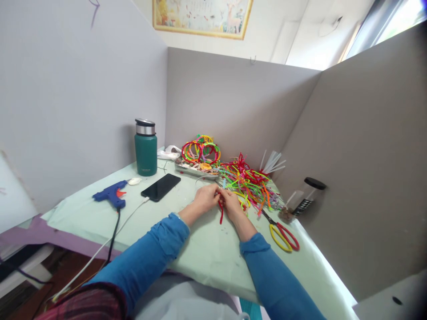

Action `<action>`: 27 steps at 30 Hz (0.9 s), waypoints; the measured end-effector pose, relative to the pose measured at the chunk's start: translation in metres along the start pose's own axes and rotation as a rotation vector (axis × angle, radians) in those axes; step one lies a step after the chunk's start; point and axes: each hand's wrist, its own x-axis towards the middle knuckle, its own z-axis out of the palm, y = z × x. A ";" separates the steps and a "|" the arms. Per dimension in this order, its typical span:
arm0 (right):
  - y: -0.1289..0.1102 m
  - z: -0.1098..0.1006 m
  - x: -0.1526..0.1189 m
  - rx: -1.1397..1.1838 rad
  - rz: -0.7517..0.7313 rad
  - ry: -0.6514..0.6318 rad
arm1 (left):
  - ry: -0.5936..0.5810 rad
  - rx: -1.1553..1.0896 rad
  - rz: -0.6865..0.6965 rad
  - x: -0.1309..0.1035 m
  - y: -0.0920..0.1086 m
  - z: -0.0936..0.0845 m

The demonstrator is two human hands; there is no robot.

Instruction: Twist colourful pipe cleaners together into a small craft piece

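1. The pale green tabletop [213, 262] spreads between the forearms, from its near edge up to the hands; its cloth gives the elbows room to swing.
2. A red fuzzy stem [221, 214] hangs below the meeting fingertips, its long axis running toward the wearer, about equally near both hands.
3. The left hand [207, 197] and right hand [231, 202] come together, fingers clamped on the stem's far end; their exact overlap is too small to tell.
4. Scissors [283, 234] lie right of the right hand, near the table's right edge.
5. A phone [162, 187] lies left of the left hand.
6. Just beyond the hands, a tangled pile of colored stems [248, 180] limits forward room.
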 end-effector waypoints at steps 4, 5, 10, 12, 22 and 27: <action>0.001 -0.001 0.000 -0.015 -0.019 0.008 | 0.003 0.009 -0.021 0.000 0.002 -0.002; 0.000 -0.001 0.000 -0.016 -0.027 0.008 | 0.008 0.008 -0.021 0.000 0.002 -0.002; -0.001 0.000 -0.001 -0.018 -0.042 0.015 | 0.023 -0.013 -0.010 0.000 0.001 -0.001; -0.002 0.000 -0.001 -0.019 -0.041 0.017 | 0.033 -0.024 -0.010 0.000 0.000 0.000; 0.000 -0.001 -0.001 -0.067 -0.084 0.005 | 0.052 -0.159 -0.109 0.003 -0.002 -0.001; 0.002 -0.002 0.001 -0.066 -0.082 -0.015 | 0.066 -0.158 -0.142 0.004 -0.004 -0.001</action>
